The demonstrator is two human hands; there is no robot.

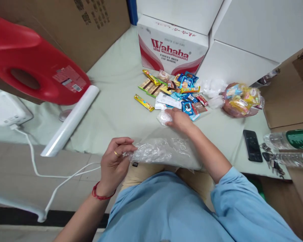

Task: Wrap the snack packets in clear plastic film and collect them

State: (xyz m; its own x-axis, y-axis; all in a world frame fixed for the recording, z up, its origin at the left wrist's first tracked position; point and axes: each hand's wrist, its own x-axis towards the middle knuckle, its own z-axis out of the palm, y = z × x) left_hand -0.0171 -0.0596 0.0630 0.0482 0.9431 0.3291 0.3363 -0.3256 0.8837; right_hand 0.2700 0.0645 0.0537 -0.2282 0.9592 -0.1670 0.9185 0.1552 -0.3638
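Note:
A clear, crinkled plastic bag lies along the table's front edge, close to my body. My left hand pinches its left end between thumb and fingers. Farther in, my right hand is closed on a small whitish, see-through packet with a bumpy surface; its exact kind I cannot make out. Just beyond that hand is a pile of wrapped snacks. A yellow snack bar lies apart at the pile's left.
Left are a white roll, a red jug and a white power bank with a cable. A Wahaha carton stands behind. Right are a bowl of snacks, a phone, keys and bottles.

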